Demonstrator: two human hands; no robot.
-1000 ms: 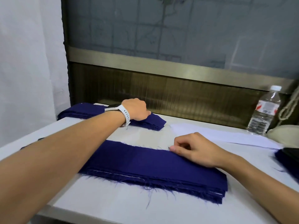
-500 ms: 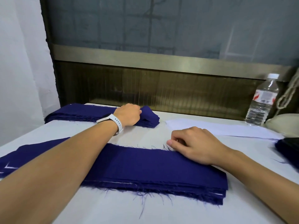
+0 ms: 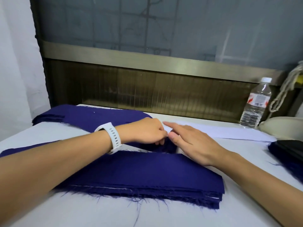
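A stack of dark blue cloth strips (image 3: pixel 147 176) with frayed edges lies across the white table (image 3: pixel 68 210) in front of me. A second blue stack (image 3: pixel 88 115) lies at the far left. Between them, my left hand (image 3: pixel 147 132), with a white watch on its wrist, curls its fingers round the end of a blue cloth piece (image 3: pixel 165 147). My right hand (image 3: pixel 190 141) is just to its right, fingers straight and spread, thumb next to the left fingers, resting over the same cloth end.
A long white paper strip (image 3: pixel 232 132) lies at the back right. A clear water bottle (image 3: pixel 255 104) stands beside a beige object (image 3: pixel 285 125) and a hanging rope (image 3: pixel 285 90). More blue cloth under a black item (image 3: pixel 288 149) sits at the right edge. A ribbed brown panel rises behind the table.
My left hand came off the far stack and moved right and nearer, with a cloth end in it. My right hand left the near stack, uncurled its fingers and met the left.
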